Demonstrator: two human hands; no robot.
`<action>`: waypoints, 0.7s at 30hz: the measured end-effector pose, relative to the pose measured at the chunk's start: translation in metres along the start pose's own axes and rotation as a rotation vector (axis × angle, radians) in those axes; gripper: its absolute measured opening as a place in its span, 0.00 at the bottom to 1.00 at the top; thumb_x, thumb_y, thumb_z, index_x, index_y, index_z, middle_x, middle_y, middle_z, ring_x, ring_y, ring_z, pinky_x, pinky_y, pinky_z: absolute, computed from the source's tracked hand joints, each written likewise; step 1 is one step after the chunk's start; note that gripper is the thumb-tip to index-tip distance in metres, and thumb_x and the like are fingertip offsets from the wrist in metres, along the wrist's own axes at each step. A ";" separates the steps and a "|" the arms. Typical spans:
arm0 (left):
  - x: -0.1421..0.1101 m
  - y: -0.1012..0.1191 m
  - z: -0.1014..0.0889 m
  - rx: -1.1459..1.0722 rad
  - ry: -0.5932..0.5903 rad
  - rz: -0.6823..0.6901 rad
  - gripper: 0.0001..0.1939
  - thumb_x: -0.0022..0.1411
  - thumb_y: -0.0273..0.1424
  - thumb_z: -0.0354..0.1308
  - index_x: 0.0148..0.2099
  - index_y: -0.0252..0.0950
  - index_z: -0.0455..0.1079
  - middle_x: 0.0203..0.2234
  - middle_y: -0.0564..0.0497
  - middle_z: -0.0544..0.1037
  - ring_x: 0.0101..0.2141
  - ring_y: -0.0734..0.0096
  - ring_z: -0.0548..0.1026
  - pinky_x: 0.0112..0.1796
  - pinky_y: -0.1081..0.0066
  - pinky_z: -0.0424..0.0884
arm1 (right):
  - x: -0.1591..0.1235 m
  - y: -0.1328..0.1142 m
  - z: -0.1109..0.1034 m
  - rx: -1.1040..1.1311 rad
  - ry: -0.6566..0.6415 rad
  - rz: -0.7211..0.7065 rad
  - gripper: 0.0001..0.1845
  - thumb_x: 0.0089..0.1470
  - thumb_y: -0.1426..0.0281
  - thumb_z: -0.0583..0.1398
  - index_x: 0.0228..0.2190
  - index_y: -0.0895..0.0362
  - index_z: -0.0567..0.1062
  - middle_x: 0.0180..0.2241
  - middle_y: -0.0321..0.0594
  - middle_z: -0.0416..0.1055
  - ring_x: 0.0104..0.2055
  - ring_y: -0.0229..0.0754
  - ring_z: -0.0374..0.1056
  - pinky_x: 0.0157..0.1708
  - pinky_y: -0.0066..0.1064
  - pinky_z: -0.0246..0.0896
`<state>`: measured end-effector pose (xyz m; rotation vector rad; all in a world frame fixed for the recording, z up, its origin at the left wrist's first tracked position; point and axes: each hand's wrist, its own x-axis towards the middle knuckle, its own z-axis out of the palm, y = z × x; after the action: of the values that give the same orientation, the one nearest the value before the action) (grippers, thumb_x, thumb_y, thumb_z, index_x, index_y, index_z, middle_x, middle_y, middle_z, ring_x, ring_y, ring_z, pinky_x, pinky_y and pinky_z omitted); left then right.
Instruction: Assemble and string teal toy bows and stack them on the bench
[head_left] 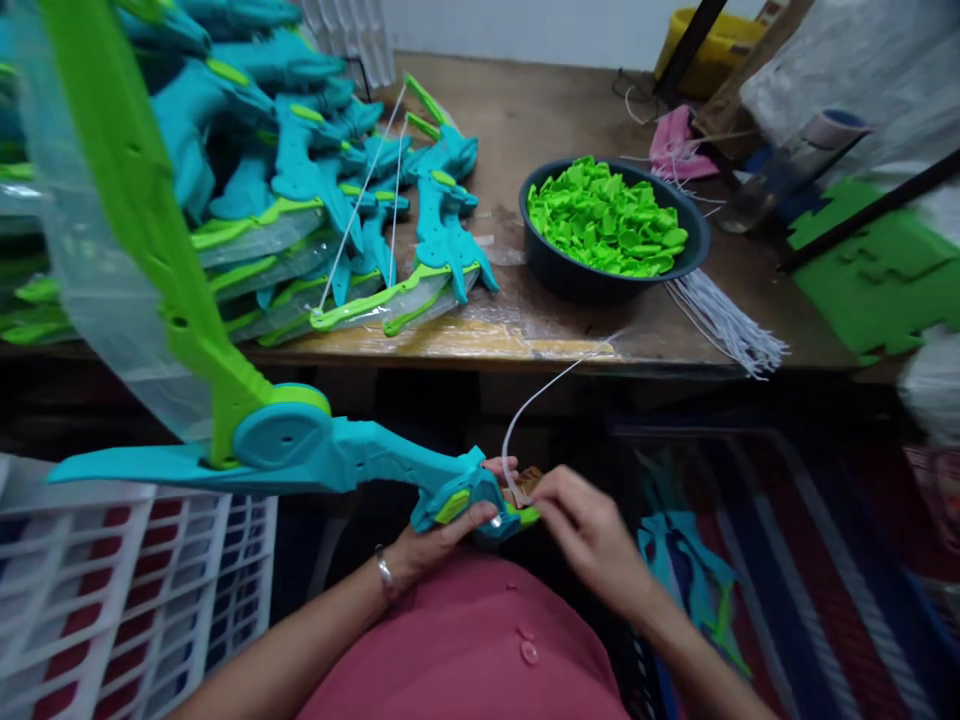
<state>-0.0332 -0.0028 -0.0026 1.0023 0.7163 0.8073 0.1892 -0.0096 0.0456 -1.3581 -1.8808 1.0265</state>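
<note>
A teal and green toy bow (315, 450) lies across my lap, its green limb rising to the upper left. My left hand (442, 535) is closed round the bow's teal tip from below. My right hand (581, 530) pinches a white string (540, 395) at that same tip, fingers pressed together. The string loops up toward the table edge. Close to my fingertips a small green part shows at the tip.
A heap of finished teal and green bows (300, 170) covers the left of the wooden table (540, 110). A dark bowl (559, 275) full of small green plastic pieces stands at centre right, with a bundle of white strings (724, 325) beside it. A white crate (112, 590) sits lower left.
</note>
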 end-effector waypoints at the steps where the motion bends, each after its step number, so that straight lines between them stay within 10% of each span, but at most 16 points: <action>1: 0.002 0.000 0.000 -0.041 -0.015 0.006 0.25 0.68 0.37 0.61 0.66 0.45 0.67 0.60 0.44 0.74 0.62 0.51 0.70 0.62 0.52 0.66 | -0.008 -0.006 0.017 0.040 -0.050 -0.025 0.10 0.68 0.71 0.53 0.35 0.55 0.73 0.34 0.38 0.70 0.36 0.39 0.67 0.37 0.29 0.62; 7: 0.005 0.009 0.006 -0.116 0.114 -0.007 0.11 0.65 0.35 0.64 0.49 0.39 0.73 0.41 0.49 0.78 0.43 0.64 0.78 0.47 0.66 0.73 | -0.021 -0.012 0.038 0.128 -0.237 0.013 0.08 0.66 0.73 0.56 0.33 0.55 0.74 0.34 0.38 0.71 0.37 0.39 0.67 0.38 0.30 0.61; 12: -0.002 0.021 0.013 0.006 0.086 -0.032 0.08 0.67 0.36 0.61 0.44 0.39 0.70 0.38 0.51 0.75 0.39 0.68 0.74 0.45 0.68 0.71 | 0.001 -0.006 0.016 0.285 0.101 0.227 0.14 0.65 0.60 0.59 0.34 0.55 0.79 0.37 0.42 0.75 0.42 0.44 0.71 0.44 0.34 0.64; 17: -0.008 0.020 0.018 0.151 0.000 -0.072 0.10 0.68 0.40 0.60 0.45 0.39 0.71 0.39 0.50 0.75 0.39 0.66 0.74 0.45 0.66 0.72 | 0.037 -0.021 0.030 0.896 0.001 0.475 0.23 0.59 0.50 0.63 0.46 0.54 0.79 0.40 0.43 0.80 0.30 0.39 0.71 0.28 0.30 0.66; 21: -0.011 0.014 0.017 0.056 -0.072 -0.050 0.12 0.67 0.38 0.62 0.47 0.39 0.69 0.40 0.48 0.76 0.36 0.68 0.74 0.41 0.68 0.73 | 0.067 -0.031 0.014 1.229 0.286 0.344 0.18 0.51 0.59 0.71 0.41 0.56 0.79 0.29 0.33 0.75 0.30 0.35 0.71 0.31 0.27 0.70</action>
<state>-0.0287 -0.0153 0.0184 1.0543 0.7028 0.7075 0.1427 0.0450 0.0664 -0.9424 -0.5171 1.6280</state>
